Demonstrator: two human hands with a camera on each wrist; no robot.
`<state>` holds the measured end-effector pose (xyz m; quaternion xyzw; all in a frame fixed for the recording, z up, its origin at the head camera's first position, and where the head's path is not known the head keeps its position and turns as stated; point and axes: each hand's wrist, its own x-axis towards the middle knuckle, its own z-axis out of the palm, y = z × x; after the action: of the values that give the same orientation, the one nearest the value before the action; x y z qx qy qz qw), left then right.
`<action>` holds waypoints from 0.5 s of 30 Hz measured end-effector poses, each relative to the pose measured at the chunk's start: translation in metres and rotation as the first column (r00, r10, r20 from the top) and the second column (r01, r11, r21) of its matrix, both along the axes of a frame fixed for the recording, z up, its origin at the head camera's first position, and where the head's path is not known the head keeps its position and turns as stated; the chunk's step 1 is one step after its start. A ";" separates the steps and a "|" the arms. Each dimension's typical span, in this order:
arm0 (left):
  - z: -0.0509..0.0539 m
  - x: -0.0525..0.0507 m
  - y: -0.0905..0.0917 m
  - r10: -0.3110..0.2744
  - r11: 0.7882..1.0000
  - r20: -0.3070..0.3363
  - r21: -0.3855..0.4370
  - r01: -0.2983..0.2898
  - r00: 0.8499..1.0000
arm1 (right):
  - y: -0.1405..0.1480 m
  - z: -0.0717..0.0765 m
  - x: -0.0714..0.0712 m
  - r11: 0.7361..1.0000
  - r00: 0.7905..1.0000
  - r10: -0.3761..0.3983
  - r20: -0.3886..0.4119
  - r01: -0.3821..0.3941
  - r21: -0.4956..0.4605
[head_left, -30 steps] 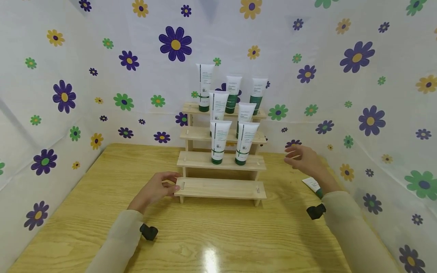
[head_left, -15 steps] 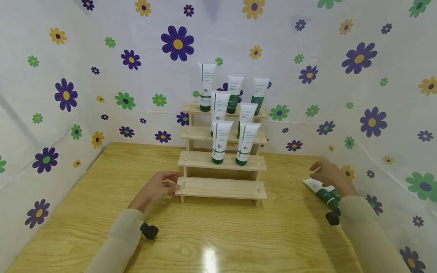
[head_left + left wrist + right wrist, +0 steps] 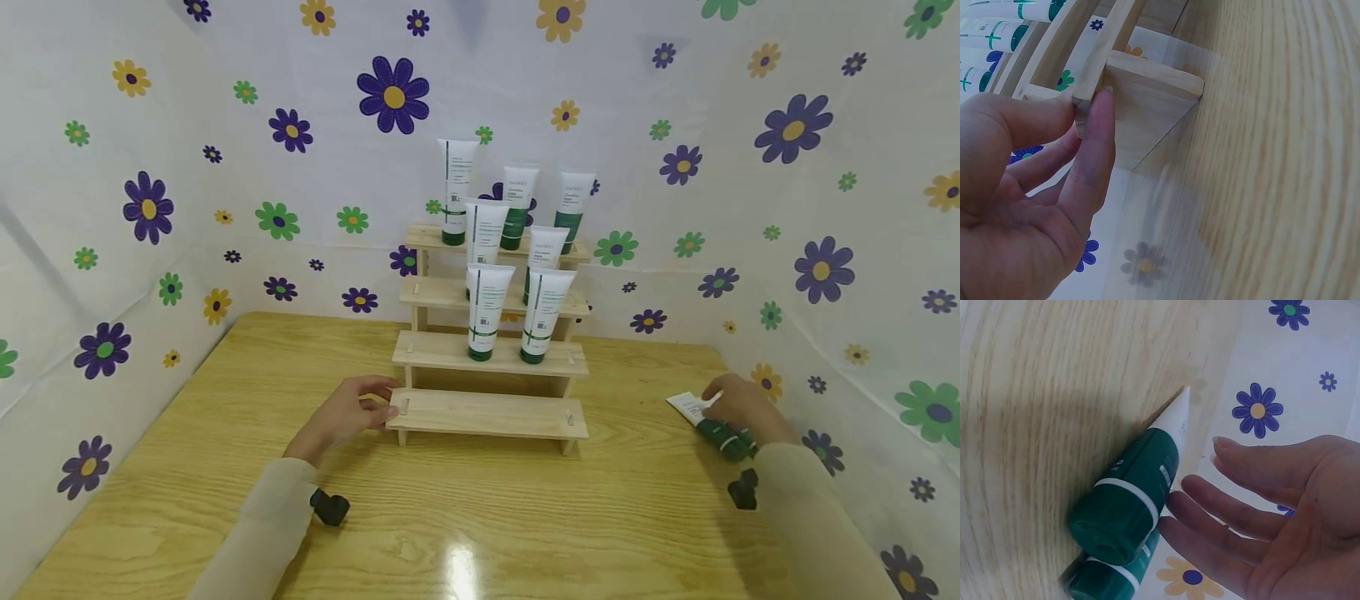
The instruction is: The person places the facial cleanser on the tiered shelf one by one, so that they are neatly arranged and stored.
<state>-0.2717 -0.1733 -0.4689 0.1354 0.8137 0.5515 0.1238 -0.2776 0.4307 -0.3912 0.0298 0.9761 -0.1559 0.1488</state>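
Observation:
A stepped wooden display stand stands on the table, with several white-and-green squeeze tubes upright on its upper three tiers. The bottom tier is bare. My left hand pinches the left end of that bottom board; in the left wrist view, thumb and fingers close on the board's corner. At the right, two tubes lie side by side on the table, the nearer tube partly covering the other tube. My right hand is beside them, fingers loosely extended, fingertips at or very near the tubes' side.
Flower-printed white sheeting walls the back and both sides. The wooden table spreads in front of and around the stand. The right sheet wall rises close behind the right hand.
My right hand has moved right and down from beside the stand to the lying tubes. The left hand keeps its grip on the bottom board; the view has shifted slightly.

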 end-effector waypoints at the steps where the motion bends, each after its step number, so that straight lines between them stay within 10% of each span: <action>1: 0.000 0.000 0.000 0.001 1.000 -0.001 0.000 -0.001 1.000 | 0.002 -0.001 0.000 1.000 1.000 -0.004 -0.002 0.004 -0.005; 15: 0.000 0.001 0.001 0.009 1.000 0.001 -0.001 -0.009 1.000 | 0.019 -0.022 0.003 0.998 0.991 0.016 -0.134 -0.023 -0.052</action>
<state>-0.2711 -0.1728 -0.4686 0.1313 0.8145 0.5519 0.1216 -0.2744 0.4494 -0.4135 0.0058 0.9795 -0.1822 0.0856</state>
